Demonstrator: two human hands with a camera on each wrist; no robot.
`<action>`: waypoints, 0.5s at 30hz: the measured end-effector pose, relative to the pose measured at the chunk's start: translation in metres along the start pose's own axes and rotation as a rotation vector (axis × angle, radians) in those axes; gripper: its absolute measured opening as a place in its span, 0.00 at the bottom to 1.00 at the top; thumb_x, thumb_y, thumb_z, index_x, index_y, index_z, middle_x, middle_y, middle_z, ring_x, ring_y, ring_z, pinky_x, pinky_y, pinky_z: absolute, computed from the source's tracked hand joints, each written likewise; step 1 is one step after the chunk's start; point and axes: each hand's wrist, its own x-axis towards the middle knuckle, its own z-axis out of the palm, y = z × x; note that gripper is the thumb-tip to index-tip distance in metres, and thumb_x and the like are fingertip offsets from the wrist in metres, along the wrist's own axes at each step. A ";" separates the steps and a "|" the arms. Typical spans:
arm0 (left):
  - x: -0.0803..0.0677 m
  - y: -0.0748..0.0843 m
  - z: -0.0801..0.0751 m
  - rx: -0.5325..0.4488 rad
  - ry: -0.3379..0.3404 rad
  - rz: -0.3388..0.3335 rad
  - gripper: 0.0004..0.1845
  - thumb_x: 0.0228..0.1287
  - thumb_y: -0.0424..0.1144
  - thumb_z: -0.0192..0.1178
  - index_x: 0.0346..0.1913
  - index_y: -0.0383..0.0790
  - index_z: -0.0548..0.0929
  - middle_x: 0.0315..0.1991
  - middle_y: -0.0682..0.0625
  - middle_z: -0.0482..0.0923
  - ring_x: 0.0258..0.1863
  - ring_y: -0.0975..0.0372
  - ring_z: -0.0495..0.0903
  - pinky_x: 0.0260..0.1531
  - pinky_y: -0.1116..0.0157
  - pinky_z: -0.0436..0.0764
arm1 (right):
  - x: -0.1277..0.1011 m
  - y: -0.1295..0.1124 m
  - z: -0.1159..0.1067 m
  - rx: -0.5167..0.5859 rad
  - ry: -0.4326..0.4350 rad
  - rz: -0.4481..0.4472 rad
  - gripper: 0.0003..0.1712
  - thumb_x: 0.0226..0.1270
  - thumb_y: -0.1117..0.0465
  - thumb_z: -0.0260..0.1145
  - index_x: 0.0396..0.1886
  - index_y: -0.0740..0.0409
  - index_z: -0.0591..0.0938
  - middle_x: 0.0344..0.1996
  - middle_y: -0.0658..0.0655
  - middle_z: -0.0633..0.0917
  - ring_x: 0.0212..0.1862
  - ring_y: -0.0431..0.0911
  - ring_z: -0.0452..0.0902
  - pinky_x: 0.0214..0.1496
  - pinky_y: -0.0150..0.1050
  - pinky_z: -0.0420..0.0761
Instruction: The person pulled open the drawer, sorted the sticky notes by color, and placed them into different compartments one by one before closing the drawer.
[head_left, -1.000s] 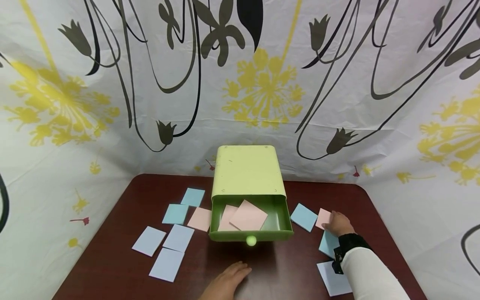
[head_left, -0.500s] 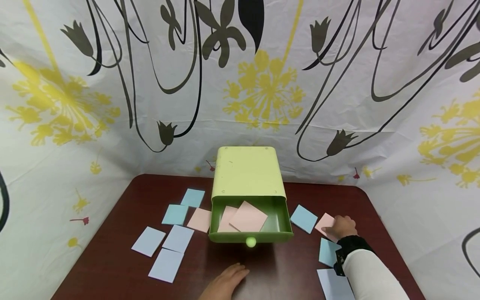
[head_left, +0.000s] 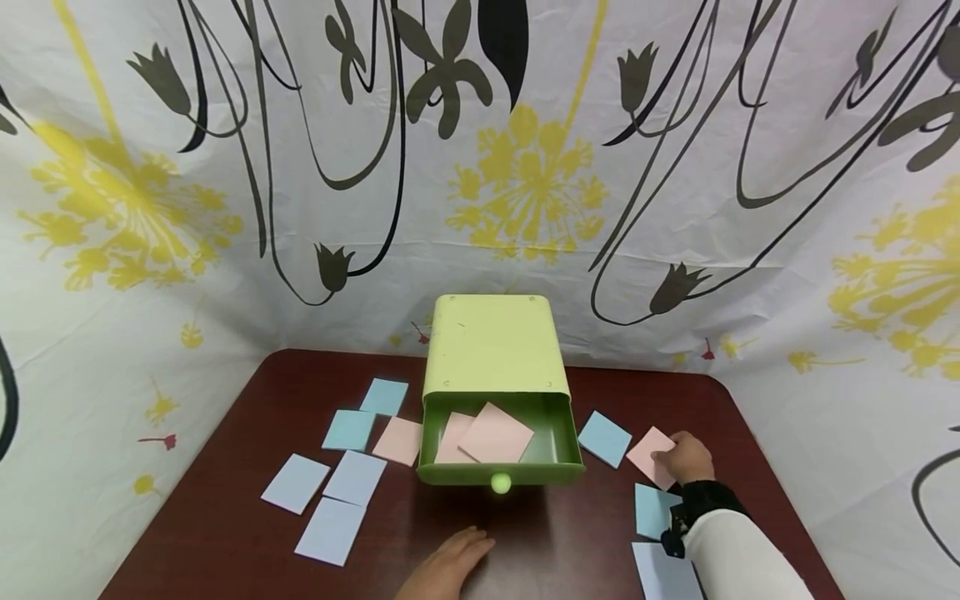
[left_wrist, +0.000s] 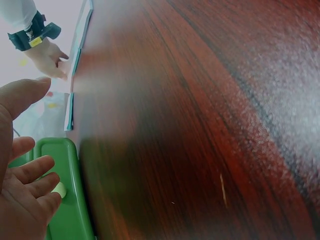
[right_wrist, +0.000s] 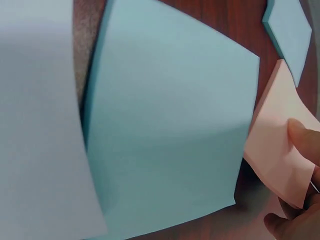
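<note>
My right hand (head_left: 690, 460) pinches a pink sticky-note pad (head_left: 649, 455) at the table's right side. In the right wrist view the thumb lies on top of the pink pad (right_wrist: 275, 145), with fingers curled under its edge. A teal pad (right_wrist: 175, 115) lies beside it. My left hand (head_left: 448, 565) rests near the table's front, in front of the green drawer (head_left: 457, 476), holding nothing. Its fingers look relaxed and spread in the left wrist view, near the drawer's round knob (left_wrist: 60, 189). Pink pads (head_left: 498, 435) lie inside the pulled-out drawer.
The drawer belongs to a pale green box (head_left: 495, 346) at the back middle. Several blue, lavender and pink pads, such as a lavender one (head_left: 330, 531), lie left of it. A blue pad (head_left: 604, 438) and a lavender pad (head_left: 664, 570) lie on the right. Patterned cloth (head_left: 517, 275) surrounds the table.
My right hand has shifted slightly down with the pink pad, which has turned and shows more of its face. The left hand has barely moved.
</note>
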 end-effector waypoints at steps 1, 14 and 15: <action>0.000 0.000 0.000 -0.003 0.002 0.002 0.42 0.52 0.66 0.65 0.66 0.44 0.73 0.65 0.45 0.70 0.65 0.51 0.69 0.54 0.54 0.78 | -0.002 0.001 -0.001 0.034 0.009 0.004 0.26 0.61 0.61 0.67 0.49 0.79 0.72 0.40 0.75 0.79 0.37 0.61 0.74 0.36 0.49 0.79; -0.006 -0.003 -0.001 0.011 0.046 0.052 0.38 0.54 0.53 0.70 0.66 0.41 0.73 0.64 0.44 0.71 0.65 0.52 0.69 0.56 0.56 0.77 | -0.032 -0.027 -0.028 0.288 0.092 -0.029 0.16 0.69 0.62 0.61 0.45 0.74 0.73 0.33 0.64 0.76 0.33 0.50 0.71 0.29 0.36 0.71; -0.006 -0.003 -0.001 0.005 0.041 0.048 0.38 0.54 0.52 0.70 0.66 0.41 0.72 0.64 0.44 0.71 0.65 0.51 0.68 0.56 0.56 0.77 | -0.035 -0.032 -0.032 0.293 0.107 -0.034 0.16 0.70 0.62 0.61 0.45 0.74 0.73 0.32 0.64 0.76 0.32 0.49 0.70 0.29 0.36 0.70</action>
